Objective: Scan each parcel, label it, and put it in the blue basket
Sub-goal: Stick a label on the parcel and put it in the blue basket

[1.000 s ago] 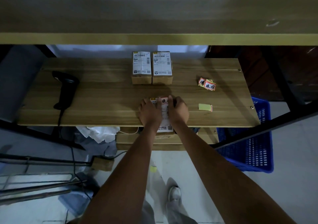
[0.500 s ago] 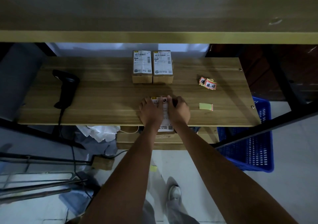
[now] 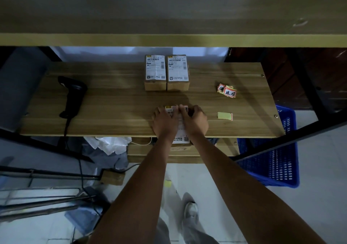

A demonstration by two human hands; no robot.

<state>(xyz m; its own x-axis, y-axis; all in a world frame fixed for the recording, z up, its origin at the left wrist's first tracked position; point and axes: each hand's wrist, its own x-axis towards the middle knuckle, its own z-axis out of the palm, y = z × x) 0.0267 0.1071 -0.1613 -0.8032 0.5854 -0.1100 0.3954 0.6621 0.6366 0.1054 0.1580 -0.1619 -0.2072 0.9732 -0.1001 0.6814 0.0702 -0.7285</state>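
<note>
A brown parcel (image 3: 180, 138) with a white shipping label lies at the near edge of the wooden table (image 3: 116, 108), partly overhanging it. My left hand (image 3: 165, 121) rests flat on its left side. My right hand (image 3: 195, 121) curls its fingers over the far right corner, covering most of a red-edged sticker (image 3: 185, 109). Two more labelled parcels (image 3: 155, 73) (image 3: 177, 73) stand side by side at the back. The black scanner (image 3: 72, 95) lies at the left. The blue basket (image 3: 276, 161) sits on the floor at the right, below the table.
A small pile of red-edged stickers (image 3: 226, 91) lies at the right of the table, with a yellow-green backing slip (image 3: 224, 115) nearer me. A wooden shelf (image 3: 169, 39) overhangs the table. Crumpled white wrapping (image 3: 109, 144), a lower plank and metal bars lie beneath.
My right fingers have slid left and forward over the red-edged sticker, hiding more of it. The left hand and the parcel have stayed where they were.
</note>
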